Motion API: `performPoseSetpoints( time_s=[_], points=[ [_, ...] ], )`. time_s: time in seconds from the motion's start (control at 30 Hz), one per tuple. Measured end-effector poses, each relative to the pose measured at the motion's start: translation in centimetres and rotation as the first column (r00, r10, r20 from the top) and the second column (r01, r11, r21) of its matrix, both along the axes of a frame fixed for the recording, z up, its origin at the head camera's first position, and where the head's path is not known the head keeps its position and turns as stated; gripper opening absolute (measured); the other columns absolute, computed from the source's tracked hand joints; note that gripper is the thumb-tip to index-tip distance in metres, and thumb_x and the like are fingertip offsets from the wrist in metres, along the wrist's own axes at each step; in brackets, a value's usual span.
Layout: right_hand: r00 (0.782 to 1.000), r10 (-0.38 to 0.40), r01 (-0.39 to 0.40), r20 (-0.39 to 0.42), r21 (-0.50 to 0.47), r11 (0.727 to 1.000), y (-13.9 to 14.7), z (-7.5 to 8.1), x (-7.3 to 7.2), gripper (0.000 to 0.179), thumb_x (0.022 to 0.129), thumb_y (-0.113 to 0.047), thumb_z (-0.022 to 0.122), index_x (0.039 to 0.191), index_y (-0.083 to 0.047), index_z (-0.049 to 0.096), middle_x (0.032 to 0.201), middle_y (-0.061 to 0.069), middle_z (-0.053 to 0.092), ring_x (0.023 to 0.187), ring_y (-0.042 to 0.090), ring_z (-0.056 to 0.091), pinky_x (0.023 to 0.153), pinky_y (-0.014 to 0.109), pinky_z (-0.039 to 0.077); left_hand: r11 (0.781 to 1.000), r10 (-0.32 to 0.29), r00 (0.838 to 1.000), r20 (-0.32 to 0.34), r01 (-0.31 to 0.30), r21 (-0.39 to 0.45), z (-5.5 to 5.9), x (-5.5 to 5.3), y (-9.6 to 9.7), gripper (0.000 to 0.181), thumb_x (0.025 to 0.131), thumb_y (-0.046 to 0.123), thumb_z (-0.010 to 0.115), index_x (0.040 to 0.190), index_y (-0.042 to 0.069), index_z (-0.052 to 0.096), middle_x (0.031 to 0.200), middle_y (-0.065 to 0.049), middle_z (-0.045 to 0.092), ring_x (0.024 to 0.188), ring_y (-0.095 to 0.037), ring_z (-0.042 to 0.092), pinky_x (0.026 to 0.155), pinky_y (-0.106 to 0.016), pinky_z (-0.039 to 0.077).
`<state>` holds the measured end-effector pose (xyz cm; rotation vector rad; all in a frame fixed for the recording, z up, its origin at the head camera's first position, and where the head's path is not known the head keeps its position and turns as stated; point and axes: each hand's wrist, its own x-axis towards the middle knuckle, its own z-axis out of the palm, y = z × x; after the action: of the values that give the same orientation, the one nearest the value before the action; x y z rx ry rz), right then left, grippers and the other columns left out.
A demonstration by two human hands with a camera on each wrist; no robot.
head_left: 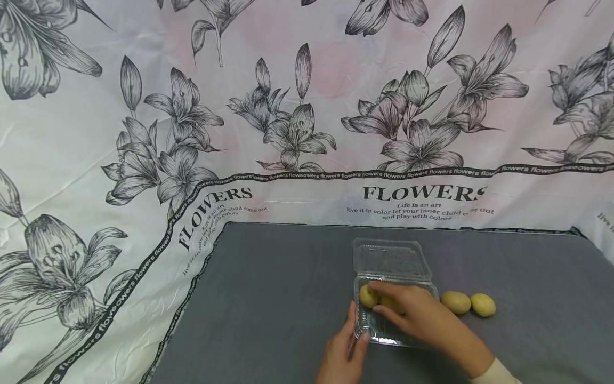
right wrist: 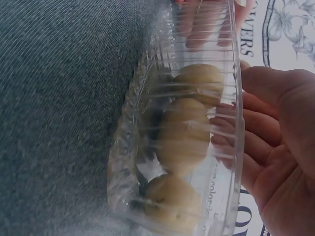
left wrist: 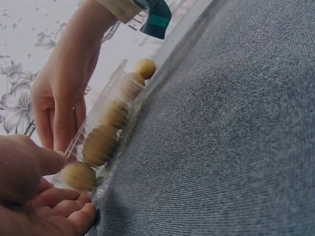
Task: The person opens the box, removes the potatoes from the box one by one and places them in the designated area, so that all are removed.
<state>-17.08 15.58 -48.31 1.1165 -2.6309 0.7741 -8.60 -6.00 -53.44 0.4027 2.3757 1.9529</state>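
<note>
A clear plastic clamshell container [head_left: 376,333] stands on the grey cloth with its lid [head_left: 390,258] folded back. Three potatoes lie in a row inside it, the left one [head_left: 368,296] by the left wall; the right wrist view shows the middle potato [right wrist: 184,137] through the side. My left hand [head_left: 341,349] holds the container's near left corner, thumb at the rim and fingers along the wall. Over the container, my right hand [head_left: 422,314] has its fingers loosely spread by the potatoes, pinching none. In the left wrist view the right hand [left wrist: 61,88] reaches down past the rim.
Two more potatoes lie on the cloth right of the container, a nearer one [head_left: 455,302] and an outer one [head_left: 483,304]. A grey cloth [head_left: 268,298] covers the table. Behind it hangs a white flower-printed sheet [head_left: 307,197].
</note>
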Motion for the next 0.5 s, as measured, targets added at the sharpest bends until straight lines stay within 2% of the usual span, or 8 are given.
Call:
performPoseSetpoints(
  time_s=[0.13,0.27,0.37,0.5],
  points=[
    [0.998,-0.034,0.033,0.045,0.036,0.999,-0.4,0.1,-0.1,0.043,0.098,-0.027,0.078,0.136,-0.009,0.069,0.099,-0.002,0.077,0.065,-0.005,0.050,0.056,0.026,0.054,1.000,-0.008,1.000,-0.012,0.008,0.008,0.1,0.0,-0.1,0.065,0.111,0.018,0.058,0.162,-0.007,0.028,0.161,-0.028,0.038,0.147,-0.034,0.042,0.117,-0.030,0.042],
    [0.996,-0.064,0.061,0.058,0.057,0.997,-0.8,0.3,-0.2,0.043,0.097,-0.029,0.080,0.134,-0.010,0.070,0.079,-0.012,0.066,0.056,-0.005,0.041,0.049,0.020,0.041,1.000,-0.018,1.000,0.009,0.018,0.021,0.3,-0.1,0.0,0.066,0.110,0.018,0.058,0.163,-0.006,0.027,0.162,-0.027,0.038,0.147,-0.035,0.042,0.118,-0.033,0.042],
    [0.996,-0.070,0.066,0.057,0.069,0.995,-1.0,0.4,-0.3,0.043,0.095,-0.029,0.081,0.132,-0.009,0.070,0.076,-0.012,0.065,0.056,-0.005,0.041,0.048,0.020,0.041,1.000,-0.022,1.000,0.009,0.022,0.019,0.3,-0.1,-0.1,0.066,0.110,0.017,0.058,0.163,-0.007,0.027,0.162,-0.028,0.038,0.148,-0.036,0.041,0.118,-0.035,0.041],
    [0.995,-0.057,0.051,0.083,0.074,0.996,-1.2,0.4,-0.5,0.045,0.096,-0.030,0.081,0.132,-0.006,0.069,0.083,-0.006,0.072,0.058,-0.005,0.045,0.050,0.020,0.043,0.999,-0.030,1.000,0.001,0.030,0.018,0.4,-0.1,-0.2,0.065,0.110,0.016,0.058,0.162,-0.009,0.027,0.161,-0.029,0.037,0.147,-0.037,0.042,0.118,-0.034,0.041]
  ],
)
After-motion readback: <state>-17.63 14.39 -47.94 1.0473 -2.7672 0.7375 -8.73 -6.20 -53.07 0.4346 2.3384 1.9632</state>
